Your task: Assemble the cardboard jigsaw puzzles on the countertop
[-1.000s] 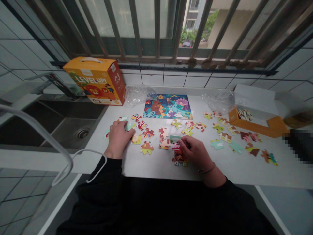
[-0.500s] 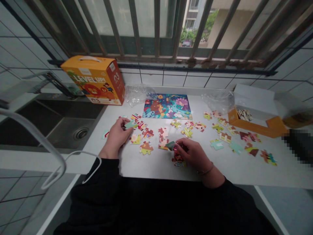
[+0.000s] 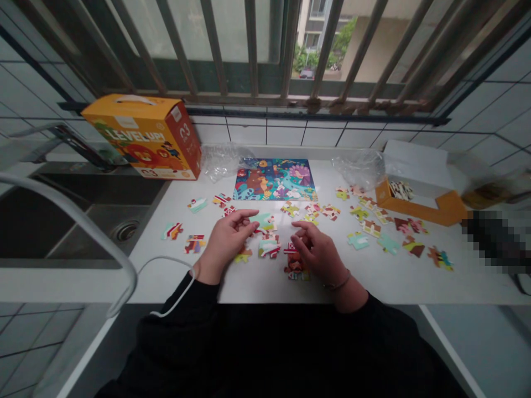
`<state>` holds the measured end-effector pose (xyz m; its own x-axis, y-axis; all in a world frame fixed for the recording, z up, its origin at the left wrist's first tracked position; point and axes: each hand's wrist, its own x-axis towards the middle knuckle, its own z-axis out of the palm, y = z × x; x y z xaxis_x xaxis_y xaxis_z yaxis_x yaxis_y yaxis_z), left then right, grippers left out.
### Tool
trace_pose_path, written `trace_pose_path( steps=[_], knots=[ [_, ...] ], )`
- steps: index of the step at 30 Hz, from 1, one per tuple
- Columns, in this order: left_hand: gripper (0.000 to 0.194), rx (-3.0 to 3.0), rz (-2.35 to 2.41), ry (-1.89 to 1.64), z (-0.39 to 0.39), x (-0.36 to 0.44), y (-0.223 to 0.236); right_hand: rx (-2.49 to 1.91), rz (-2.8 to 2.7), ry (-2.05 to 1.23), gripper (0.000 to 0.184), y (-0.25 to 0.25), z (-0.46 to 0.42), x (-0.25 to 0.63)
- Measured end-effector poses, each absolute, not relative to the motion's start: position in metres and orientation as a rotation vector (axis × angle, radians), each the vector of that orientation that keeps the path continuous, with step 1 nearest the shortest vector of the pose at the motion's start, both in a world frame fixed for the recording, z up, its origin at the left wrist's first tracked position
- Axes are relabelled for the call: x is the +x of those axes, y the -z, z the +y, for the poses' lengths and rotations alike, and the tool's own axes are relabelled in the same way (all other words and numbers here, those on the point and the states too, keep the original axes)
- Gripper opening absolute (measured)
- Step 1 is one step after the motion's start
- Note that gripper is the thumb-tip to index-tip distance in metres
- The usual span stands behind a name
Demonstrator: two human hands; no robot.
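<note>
My left hand (image 3: 229, 239) pinches a pale green puzzle piece (image 3: 264, 221) between thumb and fingers above the white counter. Just below that piece is another puzzle piece (image 3: 269, 247), green, white and red, out of any grip. My right hand (image 3: 318, 250) has its fingers curled but apart, with nothing visible in them. Beside its thumb lie joined red puzzle pieces (image 3: 293, 261), partly hidden by the hand. Loose farm-coloured pieces lie left of my left hand, among them a striped piece (image 3: 194, 244) and a red-and-green one (image 3: 172, 231).
A colourful picture board (image 3: 274, 180) lies at the back. More pieces (image 3: 388, 243) spread to the right, before an open orange box (image 3: 418, 203). Clear plastic wrap (image 3: 226, 160), a yellow carton (image 3: 143, 138) and a sink (image 3: 103, 221) are leftward. A white cable (image 3: 83, 221) loops near my left arm.
My left hand has moved right with the pale green piece, toward the middle. My right hand has let go of the greenish piece it held. The view has shifted slightly right.
</note>
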<state>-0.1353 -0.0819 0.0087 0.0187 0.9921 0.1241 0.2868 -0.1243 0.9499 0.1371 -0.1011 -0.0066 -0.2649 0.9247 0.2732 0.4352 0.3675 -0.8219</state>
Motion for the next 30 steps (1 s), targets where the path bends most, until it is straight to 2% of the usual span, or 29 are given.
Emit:
trace_pose_path(
  steps=[4,10,14,20,30],
  knots=[
    [0.036,1.652,1.152,-1.024,-0.087,-0.098,-0.004,-1.139,-1.783,-0.829,0.052,0.004,-0.099,0.14],
    [0.025,2.138,1.069,-1.155,-0.087,-0.082,0.001,-1.35,-1.681,-0.807,0.038,0.008,-0.093,0.15],
    [0.015,2.423,0.969,-0.959,-0.097,-0.081,0.01,-1.488,-1.65,-0.763,0.039,0.01,-0.089,0.156],
    [0.015,2.635,0.983,-0.736,-0.123,-0.071,0.022,-1.53,-1.881,-0.68,0.034,0.018,-0.087,0.156],
    [0.019,2.598,1.011,-0.673,-0.126,-0.073,0.022,-1.46,-2.072,-0.404,0.028,0.028,-0.087,0.156]
  ],
)
